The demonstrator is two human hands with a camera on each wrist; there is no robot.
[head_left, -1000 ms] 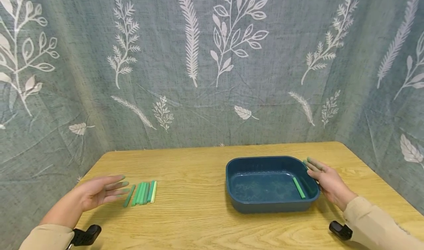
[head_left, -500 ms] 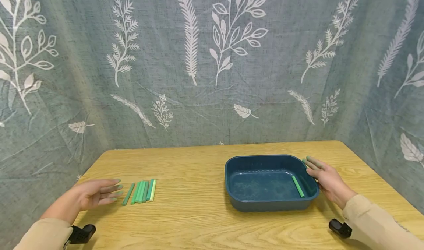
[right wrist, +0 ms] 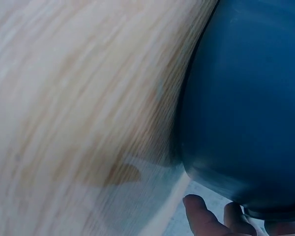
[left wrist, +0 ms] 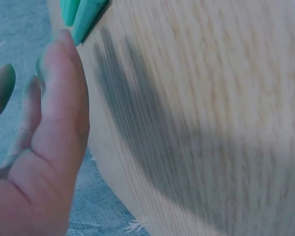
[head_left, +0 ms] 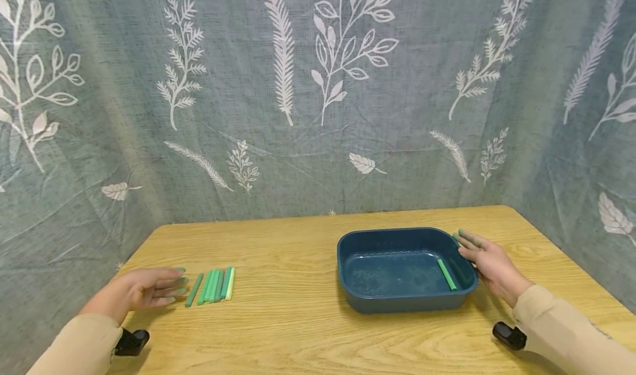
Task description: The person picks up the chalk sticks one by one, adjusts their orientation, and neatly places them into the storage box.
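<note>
My left hand (head_left: pixel 149 291) hovers over the table's left side, fingers extended and holding nothing. Just past its fingertips lies a dark green chalk stick (head_left: pixel 194 290), a little apart from a row of several green chalk sticks (head_left: pixel 213 285). A pale yellow-green stick (head_left: pixel 231 284) ends that row on the right. In the left wrist view, the fingers (left wrist: pixel 59 108) point toward green sticks (left wrist: pixel 88 17) at the top edge. My right hand (head_left: pixel 489 262) rests along the right end of a dark blue tub (head_left: pixel 397 304), fingers loosely straight. One green chalk stick (head_left: pixel 446 275) lies inside the tub. Green dust coats the fingertips.
The wooden table (head_left: pixel 283 320) runs back to a blue-grey curtain (head_left: pixel 298 181) with white leaf prints, which also hangs at both sides. Bare wood separates the chalk row from the tub. Black wrist cameras sit under both sleeves.
My left hand has drawn slightly left, away from the dark green stick it overlapped a second ago. The right hand stays at the tub, and the view tilts a little.
</note>
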